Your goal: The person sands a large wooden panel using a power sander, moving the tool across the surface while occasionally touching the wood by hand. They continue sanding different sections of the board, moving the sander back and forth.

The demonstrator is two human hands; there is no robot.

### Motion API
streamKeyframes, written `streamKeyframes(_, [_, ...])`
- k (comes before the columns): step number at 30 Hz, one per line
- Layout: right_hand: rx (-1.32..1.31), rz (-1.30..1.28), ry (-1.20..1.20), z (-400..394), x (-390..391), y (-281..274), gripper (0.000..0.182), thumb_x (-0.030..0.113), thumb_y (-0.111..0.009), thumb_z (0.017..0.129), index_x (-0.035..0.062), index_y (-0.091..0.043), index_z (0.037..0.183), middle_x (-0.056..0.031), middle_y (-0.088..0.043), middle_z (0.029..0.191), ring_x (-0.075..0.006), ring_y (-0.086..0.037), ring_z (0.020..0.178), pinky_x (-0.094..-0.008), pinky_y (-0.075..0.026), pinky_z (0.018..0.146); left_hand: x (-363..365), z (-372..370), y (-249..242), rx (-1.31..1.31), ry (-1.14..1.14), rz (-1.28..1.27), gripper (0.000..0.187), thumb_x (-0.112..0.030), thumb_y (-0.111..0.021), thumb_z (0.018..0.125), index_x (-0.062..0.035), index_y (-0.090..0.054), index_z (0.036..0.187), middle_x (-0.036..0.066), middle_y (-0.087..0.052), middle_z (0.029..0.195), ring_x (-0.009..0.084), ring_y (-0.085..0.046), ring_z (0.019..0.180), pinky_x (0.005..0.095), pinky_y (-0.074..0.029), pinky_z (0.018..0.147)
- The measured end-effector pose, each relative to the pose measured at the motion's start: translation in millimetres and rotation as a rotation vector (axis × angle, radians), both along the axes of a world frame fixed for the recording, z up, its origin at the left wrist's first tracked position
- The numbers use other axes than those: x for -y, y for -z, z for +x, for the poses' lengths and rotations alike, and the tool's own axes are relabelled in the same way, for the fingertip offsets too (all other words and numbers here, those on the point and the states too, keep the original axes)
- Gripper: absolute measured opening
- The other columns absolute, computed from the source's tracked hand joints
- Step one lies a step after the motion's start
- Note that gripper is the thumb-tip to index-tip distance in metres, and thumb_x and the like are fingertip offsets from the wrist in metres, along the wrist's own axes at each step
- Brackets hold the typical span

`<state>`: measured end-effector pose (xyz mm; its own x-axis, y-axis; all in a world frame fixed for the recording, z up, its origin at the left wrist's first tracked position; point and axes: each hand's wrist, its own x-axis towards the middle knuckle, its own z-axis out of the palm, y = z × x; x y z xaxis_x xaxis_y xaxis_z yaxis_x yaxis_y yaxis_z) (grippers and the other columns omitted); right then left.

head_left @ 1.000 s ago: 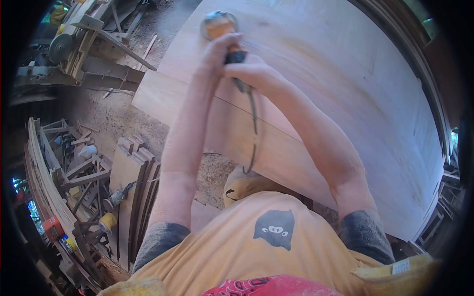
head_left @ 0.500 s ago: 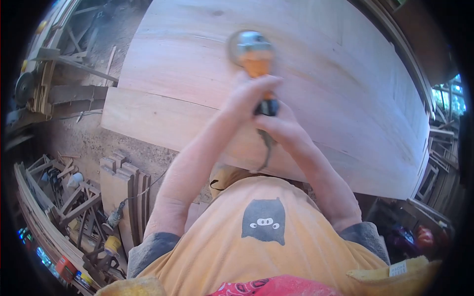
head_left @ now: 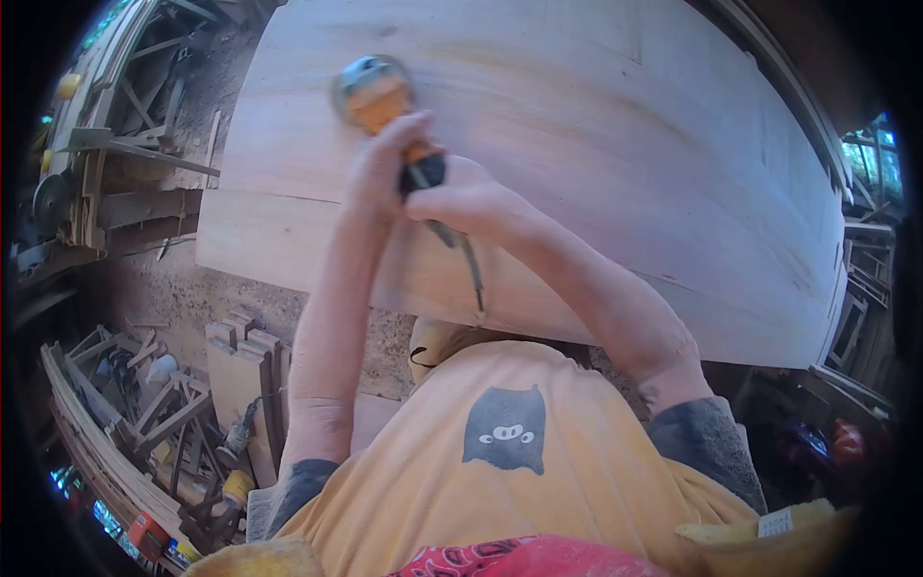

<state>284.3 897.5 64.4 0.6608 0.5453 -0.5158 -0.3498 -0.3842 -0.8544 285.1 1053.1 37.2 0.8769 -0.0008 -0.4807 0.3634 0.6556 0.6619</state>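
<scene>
An orange and black angle grinder (head_left: pixel 378 98) with a silver head and a round disc lies against a wide pale wooden panel (head_left: pixel 577 144). My left hand (head_left: pixel 383 159) is wrapped round the front of its body, just behind the head. Behind it, my right hand (head_left: pixel 457 195) grips the black rear end. A dark power cord (head_left: pixel 471 264) hangs from the tool toward my waist. The disc is smeared by motion, and part of the body is hidden by my fingers.
A second angle grinder (head_left: pixel 237 433) stands by upright wooden boards (head_left: pixel 240 380) at the lower left, near stacked wooden frames (head_left: pixel 159 413). A wooden beam (head_left: pixel 149 209) meets the panel's left side. More timber (head_left: pixel 856 308) lies at the right.
Both hands have moved the angle grinder to the left across the panel, and it now tilts further left. The cord has swung along with it.
</scene>
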Motion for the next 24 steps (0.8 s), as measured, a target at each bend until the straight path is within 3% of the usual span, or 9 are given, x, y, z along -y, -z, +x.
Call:
streamKeyframes(3, [0.004, -0.142, -0.11, 9, -37, -14, 0.04, 0.031, -0.076, 0.071, -0.0038, -0.07, 0.09, -0.0134, -0.071, 0.083, -0.0182, -0.069, 0.082, -0.0345, -0.054, 0.071, -27, -4, -20, -0.074, -0.123, 0.085, 0.021, -0.019, -0.078, 0.09, -0.0077, -0.062, 0.1, 0.007, -0.065, 0.08, 0.0174, -0.068, 0.07, 0.0319, -0.06, 0.065])
streamKeyframes(6, [-0.061, -0.15, -0.103, 4, -29, -25, 0.039, 0.03, -0.076, 0.072, -0.0045, -0.07, 0.089, -0.0129, -0.071, 0.083, -0.0179, -0.068, 0.081, -0.0347, -0.054, 0.071, -19, -9, -19, -0.091, -0.124, 0.072, 0.021, -0.017, -0.078, 0.089, -0.0072, -0.063, 0.099, 0.007, -0.065, 0.078, 0.0169, -0.068, 0.067, 0.0311, -0.06, 0.063])
streamKeyframes(9, [-0.021, 0.022, 0.003, -15, 19, -6, 0.031, 0.025, -0.074, 0.074, 0.0023, -0.063, 0.092, -0.0019, -0.062, 0.082, -0.0115, -0.058, 0.075, -0.0303, -0.048, 0.065, 26, -12, -11, -0.068, -0.035, 0.033, 0.02, -0.019, -0.08, 0.088, -0.0082, -0.065, 0.096, 0.005, -0.065, 0.078, 0.0159, -0.068, 0.067, 0.0303, -0.058, 0.062])
streamKeyframes(12, [-0.029, 0.145, 0.241, -48, 81, -11, 0.035, 0.024, -0.074, 0.074, 0.0048, -0.063, 0.1, -0.0004, -0.061, 0.086, -0.0106, -0.058, 0.077, -0.0298, -0.048, 0.067, 93, -23, -16, -0.042, 0.099, -0.008, 0.02, -0.019, -0.081, 0.085, -0.0091, -0.065, 0.09, 0.001, -0.061, 0.076, 0.0122, -0.061, 0.064, 0.0291, -0.051, 0.059])
streamKeyframes(13, [-0.08, 0.167, 0.329, -59, 101, -17, 0.036, 0.023, -0.075, 0.074, 0.0053, -0.063, 0.102, -0.0001, -0.061, 0.087, -0.0109, -0.059, 0.079, -0.0306, -0.049, 0.068, 111, -24, -15, 0.005, 0.233, 0.086, 0.019, -0.021, -0.078, 0.089, -0.0075, -0.066, 0.096, 0.002, -0.063, 0.081, 0.0135, -0.066, 0.07, 0.03, -0.056, 0.065])
streamKeyframes(17, [-0.209, -0.025, 0.521, -86, 145, -36, 0.037, 0.024, -0.073, 0.075, 0.0053, -0.061, 0.104, -0.0018, -0.059, 0.085, -0.0129, -0.059, 0.07, -0.0298, -0.049, 0.062, 169, -26, -22, 0.133, 0.376, 0.057, 0.023, -0.019, -0.08, 0.085, -0.0078, -0.063, 0.095, -0.001, -0.059, 0.079, 0.0099, -0.057, 0.066, 0.0277, -0.048, 0.059])
streamKeyframes(22, [-0.13, 0.044, 0.407, -55, 112, -33, 0.033, 0.027, -0.071, 0.078, 0.0038, -0.063, 0.101, -0.0029, -0.06, 0.081, -0.0132, -0.06, 0.069, -0.0291, -0.048, 0.061, 134, -7, -10, 0.129, 0.284, 0.042, 0.021, -0.017, -0.08, 0.086, -0.0081, -0.062, 0.092, 0.001, -0.059, 0.078, 0.0115, -0.06, 0.064, 0.0294, -0.052, 0.058])
streamKeyframes(24, [-0.11, -0.007, 0.326, -26, 76, -17, 0.029, 0.02, -0.073, 0.077, 0.0033, -0.065, 0.099, -0.0024, -0.062, 0.081, -0.012, -0.061, 0.071, -0.0293, -0.048, 0.061, 97, 11, -7, 0.112, 0.196, 0.047, 0.021, -0.018, -0.08, 0.086, -0.0078, -0.063, 0.092, 0.003, -0.061, 0.078, 0.0136, -0.063, 0.063, 0.031, -0.055, 0.056])
